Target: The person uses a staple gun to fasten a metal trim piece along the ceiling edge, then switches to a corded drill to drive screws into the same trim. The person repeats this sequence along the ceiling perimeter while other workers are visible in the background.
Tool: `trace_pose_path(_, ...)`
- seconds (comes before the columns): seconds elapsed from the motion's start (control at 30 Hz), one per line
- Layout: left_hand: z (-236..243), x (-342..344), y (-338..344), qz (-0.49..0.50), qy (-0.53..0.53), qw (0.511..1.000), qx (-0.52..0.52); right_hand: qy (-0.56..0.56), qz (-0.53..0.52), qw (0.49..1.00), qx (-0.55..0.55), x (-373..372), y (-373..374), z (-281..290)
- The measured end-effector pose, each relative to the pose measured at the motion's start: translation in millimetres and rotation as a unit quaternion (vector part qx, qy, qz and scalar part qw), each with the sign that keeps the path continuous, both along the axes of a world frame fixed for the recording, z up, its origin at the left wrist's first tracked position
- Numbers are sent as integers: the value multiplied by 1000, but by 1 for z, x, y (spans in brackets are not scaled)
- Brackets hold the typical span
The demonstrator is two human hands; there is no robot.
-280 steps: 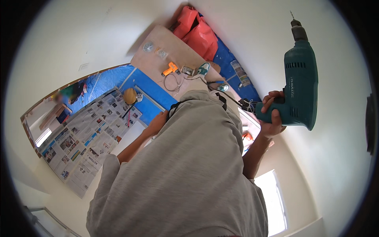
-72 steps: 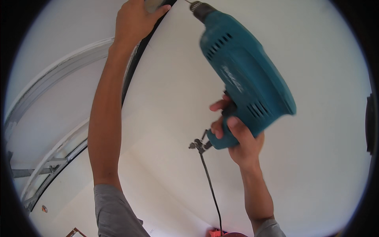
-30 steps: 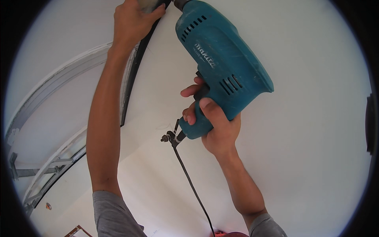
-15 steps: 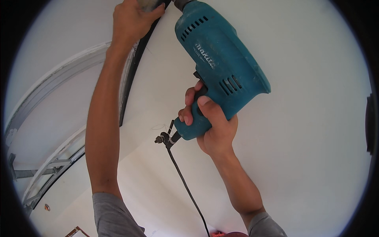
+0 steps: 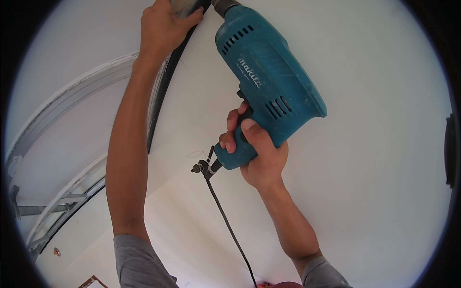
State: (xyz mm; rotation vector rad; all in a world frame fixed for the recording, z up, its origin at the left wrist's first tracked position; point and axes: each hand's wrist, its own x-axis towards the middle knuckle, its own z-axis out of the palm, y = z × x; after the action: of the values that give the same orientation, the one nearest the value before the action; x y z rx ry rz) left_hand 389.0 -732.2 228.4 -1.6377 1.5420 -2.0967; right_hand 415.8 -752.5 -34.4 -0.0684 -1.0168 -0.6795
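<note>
A teal corded drill (image 5: 269, 67) fills the upper middle, its body tilted toward the upper left. My right hand (image 5: 261, 156) is wrapped around its handle, fingers close beneath the trigger. The metal chuck (image 5: 224, 6) runs out of the top edge, so any bit is hidden. A chuck key (image 5: 201, 169) is fastened where the black cord (image 5: 230, 228) leaves the handle. At the top, my left hand (image 5: 163, 31) closes around a pale, rounded piece (image 5: 185, 6) against a long black-edged bar (image 5: 168, 91). The fingertips and most of that piece lie out of view.
Curved-looking pale metal framing (image 5: 72, 98) spans the left side, with cross braces (image 5: 72, 198) lower down. A pale wall (image 5: 374, 144) stands behind the drill. A dark fixture (image 5: 450, 151) sits at the far right rim. A brown-framed item (image 5: 93, 282) shows at the lower left.
The drill has shifted slightly downward, showing a little more of its chuck. My left hand and forearm have moved slightly right and down. Both hands keep their hold.
</note>
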Motion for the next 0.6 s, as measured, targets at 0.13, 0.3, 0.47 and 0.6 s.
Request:
trace_pose_path(0.13,1,-1,1,24,9,999,-32,-6,-2,1000,0,1,2,2)
trace_pose_path(0.3,3,-1,3,20,0,1000,-17,-8,-1,1000,-4,0,5,3)
trace_pose_path(0.47,3,0,5,29,-35,998,-33,4,7,1000,-9,-2,5,2)
trace_pose_path(0.6,2,1,5,22,-37,999,-27,10,-3,1000,-4,-1,5,3)
